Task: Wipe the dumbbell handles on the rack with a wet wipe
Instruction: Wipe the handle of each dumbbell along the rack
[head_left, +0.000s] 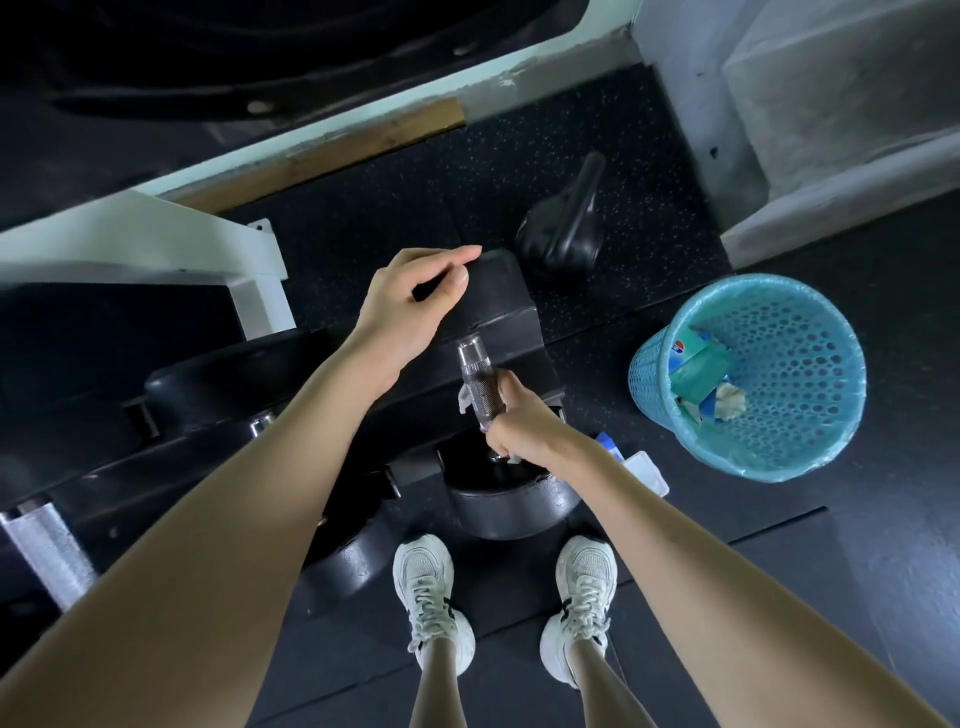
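Right hand (511, 423) grips the wet wipe (464, 401) round the dumbbell handle (477, 378) to scrub; left hand (410, 304), loosely curled and holding nothing, rests on the dumbbell head (501, 306), likely steadying it.

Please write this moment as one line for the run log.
right hand: holds wet wipe around dumbbell handle | left hand: rests on dumbbell head | blue bin: on floor

Knurled shiny metal dumbbell handle (477, 382) — matt black rubber heads (506, 296), perforated plastic bin (810, 364).
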